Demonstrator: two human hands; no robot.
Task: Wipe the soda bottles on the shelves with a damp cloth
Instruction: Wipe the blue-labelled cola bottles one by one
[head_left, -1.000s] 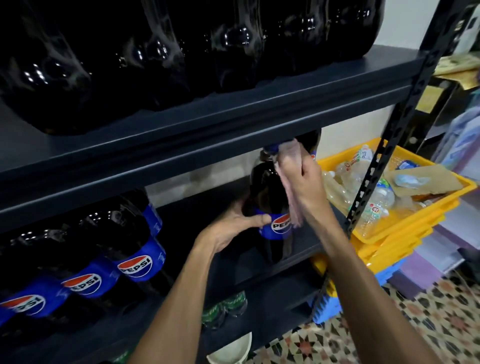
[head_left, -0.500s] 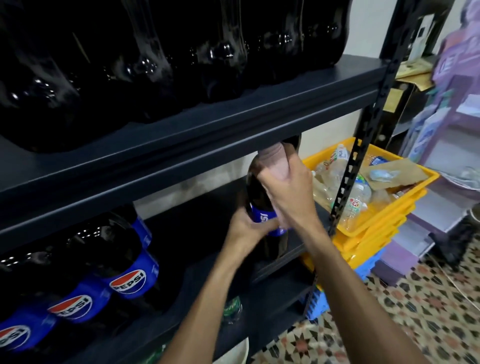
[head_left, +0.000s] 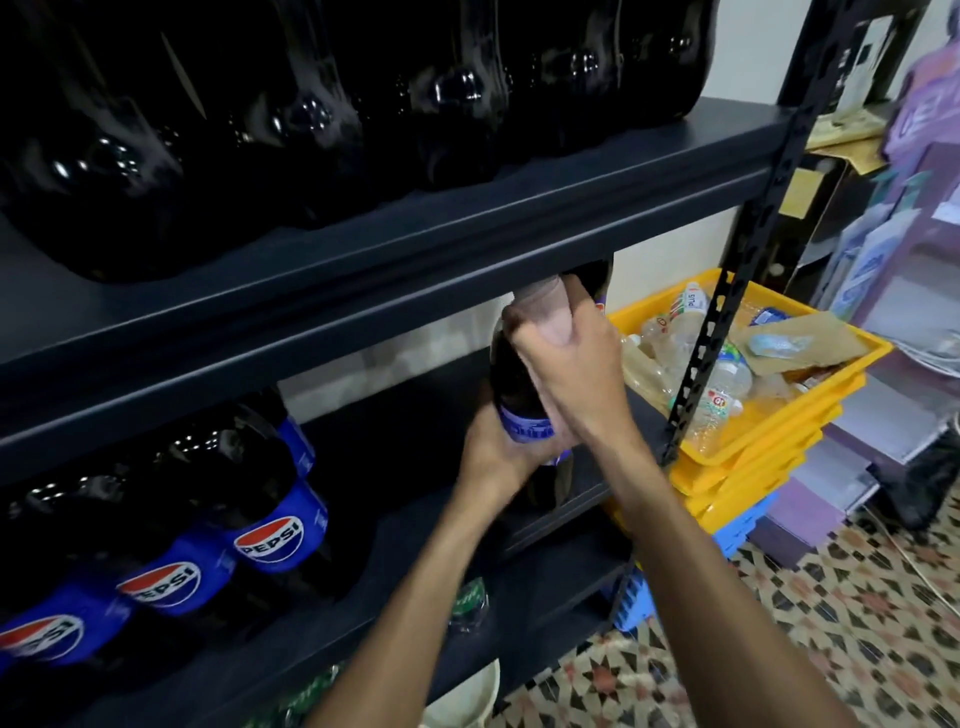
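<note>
On the mid shelf, head view, just off frame centre toward 3 o'clock, a dark soda bottle (head_left: 511, 384) is upright near the shelf's right end, its top tucked under the upper shelf board (head_left: 415, 249). Its btm is at the shelf's front edge; can't tell if it's resting or lifted, as the pic is blurry there. L hand (head_left: 493, 462) grips it low, fingers and thumb wrapped round the blue label band. R hand (head_left: 571, 379) is higher, on the bottle's shoulder, fingers clenched on a pale pink cloth (head_left: 545, 312) pressed vs the neck at the hand's 11 o'clock; cap is hidden. At 8 o'clock, a row of Pepsi bottles (head_left: 270, 540) w/ blue labels on the same shelf, well apart from the held one. At 11 o'clock, big dark bottles (head_left: 311, 104) fill the top shelf. At 3 o'clock, past the black upright post (head_left: 727, 291), stacked yellow trays (head_left: 779, 457) hold empty clear plastic bottles (head_left: 722, 384) and cardboard. Patterned tile floor (head_left: 857, 623) at 5 o'clock.
</note>
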